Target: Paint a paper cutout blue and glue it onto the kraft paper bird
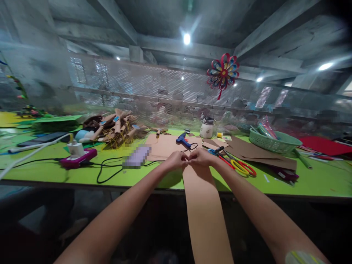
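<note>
A long strip of brown craft paper (pixel 205 205) runs from the table edge down toward me. My left hand (pixel 176 161) pinches its far end, and my right hand (pixel 202 157) grips the same end just beside it, fingers closed. The two hands nearly touch over the green table (pixel 162 179). Right behind them lies a blue glue gun (pixel 182 140) with a black cord. Close to my right hand are scissors with red handles (pixel 251 169) and scissors with yellow handles (pixel 239 167). Flat brown sheets (pixel 158 145) lie behind my left hand.
At left are a purple power strip (pixel 78 158) with a white plug, trailing cords, a blurred phone-like object (pixel 137 156) and a pile of rolled paper pieces (pixel 118 128). A lidded jar (pixel 207 128), brown cardboard (pixel 255 154) and a green basket (pixel 275 141) stand at back and right.
</note>
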Demonstrator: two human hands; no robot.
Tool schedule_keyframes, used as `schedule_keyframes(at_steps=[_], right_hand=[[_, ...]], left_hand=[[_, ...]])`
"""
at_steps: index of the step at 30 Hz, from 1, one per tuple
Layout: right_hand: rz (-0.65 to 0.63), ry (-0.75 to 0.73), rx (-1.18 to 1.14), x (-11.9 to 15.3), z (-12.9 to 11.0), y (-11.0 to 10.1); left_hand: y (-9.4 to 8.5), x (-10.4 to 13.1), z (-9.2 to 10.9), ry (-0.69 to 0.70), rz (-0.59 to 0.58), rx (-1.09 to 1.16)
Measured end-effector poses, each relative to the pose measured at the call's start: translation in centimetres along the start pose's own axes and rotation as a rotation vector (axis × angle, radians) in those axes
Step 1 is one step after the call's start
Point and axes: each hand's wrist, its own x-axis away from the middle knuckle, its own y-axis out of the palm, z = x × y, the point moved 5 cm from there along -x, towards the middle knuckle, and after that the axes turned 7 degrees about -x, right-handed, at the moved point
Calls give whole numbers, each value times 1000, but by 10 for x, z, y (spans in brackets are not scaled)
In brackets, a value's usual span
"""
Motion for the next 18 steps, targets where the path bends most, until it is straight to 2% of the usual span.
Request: schedule_keyframes(at_steps=[4, 7, 9, 12, 13, 14, 16, 18], right_hand=[[12, 28, 3, -14, 3, -8], [34, 14, 31, -12, -9, -26], [54, -7, 65, 0, -24, -36], [103, -78, 108, 34, -57, -41], [121, -174, 138, 49, -72, -39], [151, -257, 175, 65, -88, -37], [232, -363, 284, 97, -119, -35], [292, -437, 358, 127, -151, -35]], left_hand=[[-13, -11, -1, 30, 30, -175], [-32, -15, 15, 101, 59, -274], [-44, -7, 30, 163, 93, -312], [-51, 25, 58, 263, 115, -330], [-51, 39, 69, 308, 118, -336], [-51, 56, 83, 416, 144, -377], [-51, 91, 111, 565, 199, -480], [-54, 122, 137, 639, 264, -579]])
